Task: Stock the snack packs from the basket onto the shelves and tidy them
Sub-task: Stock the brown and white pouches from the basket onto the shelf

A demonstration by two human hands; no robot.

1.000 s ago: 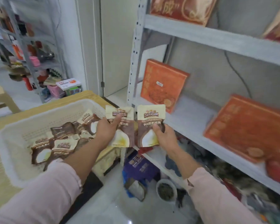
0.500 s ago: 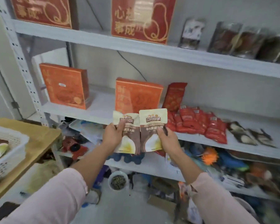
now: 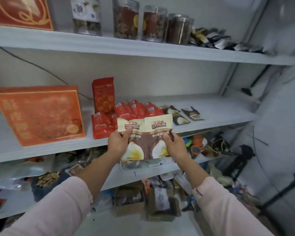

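A white metal shelving unit [image 3: 220, 108] fills the view. A large flat orange cardboard box [image 3: 39, 114] stands at the left end of its middle shelf, near the front edge. Clear plastic jars of dark snacks [image 3: 125, 19] stand in a row on the shelf above. Small red foil pouches [image 3: 126, 111] crowd the centre of the middle shelf. In front of that shelf's front edge, two brown-and-cream snack packs are held upright, side by side and touching. The left hand [image 3: 117, 143] pinches the left snack pack [image 3: 134, 150], thumb pressed on its face and fingers hidden behind. The right hand [image 3: 174, 145] pinches the right snack pack [image 3: 157, 126] the same way. More brown-and-cream packs [image 3: 179, 116] lie flat just right of the red pouches.
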